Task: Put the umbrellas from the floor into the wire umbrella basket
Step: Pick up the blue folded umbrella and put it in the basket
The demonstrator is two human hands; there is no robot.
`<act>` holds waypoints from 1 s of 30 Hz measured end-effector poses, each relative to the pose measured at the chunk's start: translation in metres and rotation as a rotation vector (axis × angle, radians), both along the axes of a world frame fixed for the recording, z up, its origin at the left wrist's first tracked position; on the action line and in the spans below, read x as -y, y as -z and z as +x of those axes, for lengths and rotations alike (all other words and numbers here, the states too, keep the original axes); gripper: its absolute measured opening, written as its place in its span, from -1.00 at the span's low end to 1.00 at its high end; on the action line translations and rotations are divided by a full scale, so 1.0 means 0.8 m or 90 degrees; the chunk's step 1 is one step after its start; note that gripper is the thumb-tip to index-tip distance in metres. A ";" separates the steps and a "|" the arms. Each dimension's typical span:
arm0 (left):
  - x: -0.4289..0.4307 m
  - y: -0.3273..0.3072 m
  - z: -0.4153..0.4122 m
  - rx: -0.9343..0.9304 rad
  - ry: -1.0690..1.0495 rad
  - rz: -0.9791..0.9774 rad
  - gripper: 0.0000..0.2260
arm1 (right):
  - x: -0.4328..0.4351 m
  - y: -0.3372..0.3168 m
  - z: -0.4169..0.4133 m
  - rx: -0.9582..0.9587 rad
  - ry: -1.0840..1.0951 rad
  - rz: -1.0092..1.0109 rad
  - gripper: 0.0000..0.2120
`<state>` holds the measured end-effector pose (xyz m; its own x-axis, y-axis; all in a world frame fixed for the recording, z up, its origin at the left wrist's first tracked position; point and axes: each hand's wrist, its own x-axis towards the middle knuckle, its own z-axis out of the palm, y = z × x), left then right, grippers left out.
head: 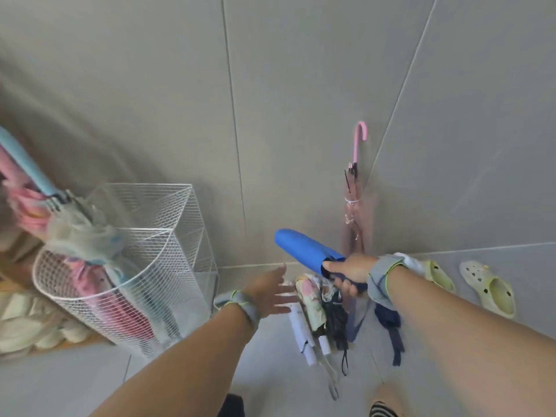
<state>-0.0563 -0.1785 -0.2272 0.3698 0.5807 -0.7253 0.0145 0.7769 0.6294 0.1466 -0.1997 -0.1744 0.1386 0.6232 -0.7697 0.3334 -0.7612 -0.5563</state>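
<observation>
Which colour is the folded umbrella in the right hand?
Bright blue folded umbrella, held by the right hand; head view.

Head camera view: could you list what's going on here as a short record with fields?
right hand: gripping a folded blue umbrella, lifted off the floor
left hand: open, fingers spread, holding nothing
wire basket: white, already holds several umbrellas
floor pile: folded umbrellas lying below the hands
pink umbrella: leaning upright against the wall
shoes: pale clogs on the floor at right

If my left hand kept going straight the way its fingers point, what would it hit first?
Probably the floral folded umbrella at the near edge of the pile; the left hand points right at it, open, though depth is hard to judge.
</observation>
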 end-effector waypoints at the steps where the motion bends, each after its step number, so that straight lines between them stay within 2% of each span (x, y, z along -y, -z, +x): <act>1: -0.008 -0.008 -0.009 0.073 -0.042 0.025 -0.56 | -0.007 -0.003 -0.018 0.007 0.001 0.052 -0.64; 4: -0.030 -0.041 -0.038 0.244 -0.122 0.112 -0.60 | -0.023 -0.007 -0.062 0.049 -0.029 0.251 -0.71; 6: -0.039 -0.057 -0.055 0.276 -0.162 0.142 -0.62 | -0.029 -0.008 -0.079 0.053 -0.027 0.360 -0.77; 8: -0.050 -0.063 -0.071 0.304 -0.232 0.149 -0.63 | -0.040 -0.013 -0.094 0.080 -0.044 0.417 -0.76; 12: -0.069 -0.067 -0.102 0.327 -0.331 0.138 -0.72 | -0.072 -0.032 -0.130 0.189 -0.162 0.485 -0.66; 18: -0.077 -0.062 -0.135 0.345 -0.473 0.070 -0.69 | -0.132 -0.055 -0.181 0.359 -0.375 0.552 -0.46; 22: -0.084 -0.061 -0.156 0.366 -0.525 0.059 -0.74 | -0.173 -0.077 -0.220 0.482 -0.512 0.599 -0.48; 24: -0.083 -0.060 -0.163 0.326 -0.530 0.100 -0.76 | -0.187 -0.087 -0.242 0.511 -0.545 0.590 -0.51; 26: -0.083 -0.057 -0.168 0.246 -0.511 0.140 -0.76 | -0.198 -0.091 -0.271 0.504 -0.556 0.574 -0.55; 30: -0.081 -0.045 -0.167 0.192 -0.464 0.058 -0.83 | -0.215 -0.079 -0.316 0.281 -0.543 0.499 -0.63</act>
<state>-0.1897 -0.1139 -0.1908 0.0467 0.8045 -0.5921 -0.6591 0.4702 0.5869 -0.1062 -0.0277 -0.1111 -0.3846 0.9125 -0.1391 0.8335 0.2786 -0.4771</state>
